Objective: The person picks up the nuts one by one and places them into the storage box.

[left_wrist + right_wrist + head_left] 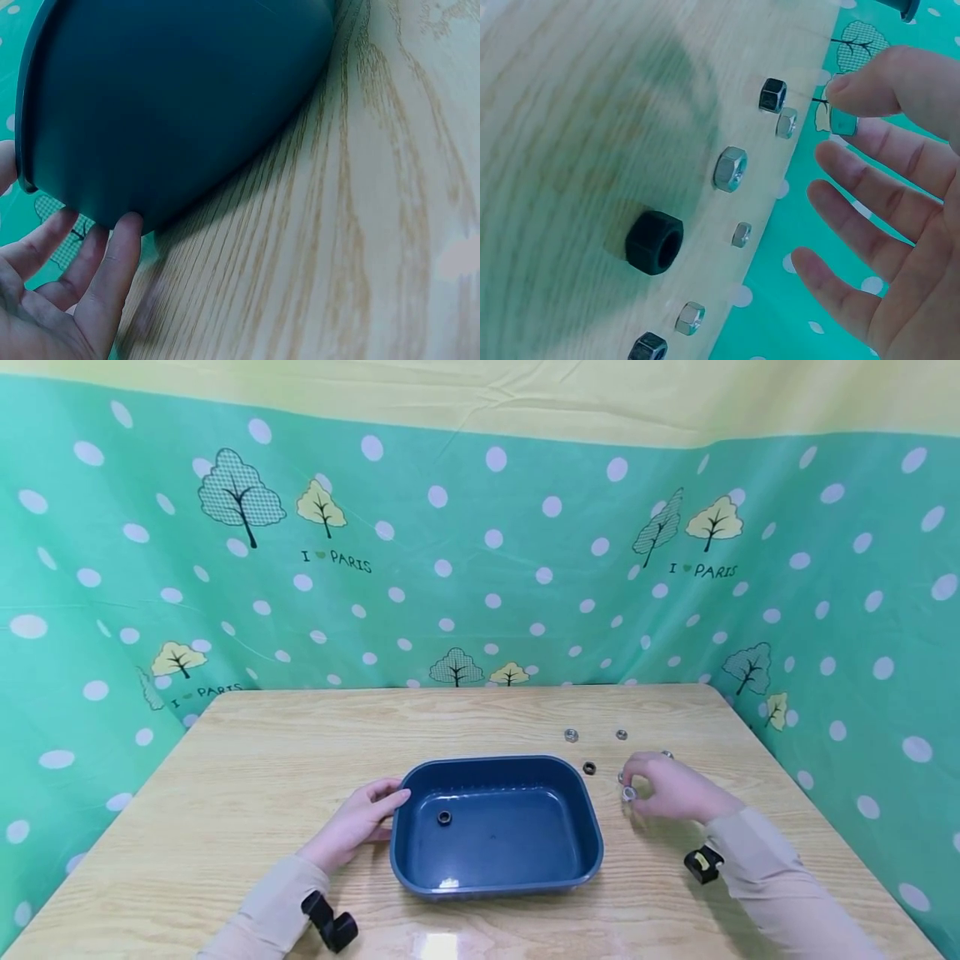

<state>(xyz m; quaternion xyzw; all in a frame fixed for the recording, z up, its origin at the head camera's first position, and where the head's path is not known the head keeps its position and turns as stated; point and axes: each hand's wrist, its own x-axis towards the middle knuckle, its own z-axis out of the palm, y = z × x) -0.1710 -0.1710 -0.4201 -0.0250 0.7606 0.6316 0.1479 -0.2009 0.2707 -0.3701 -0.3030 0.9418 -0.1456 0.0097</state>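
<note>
Hands point(358, 821) point(669, 788) pinch: left, a smooth round-cornered tray point(517, 852); right, a shiny metal nut point(628, 793).

blue tub point(510, 852), kinda rectangular, rounded corners, upright on the desk point(300, 752) | one dark nut point(445, 817) inside, left half | silver nut point(844, 122) pinched in right hand point(671, 787) | loose nuts point(724, 166), silver n black, scattered off tub's far right corner

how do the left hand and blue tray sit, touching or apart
Touching: in the head view, the left hand has its thumb lying over the rim of the blue tray.
</note>
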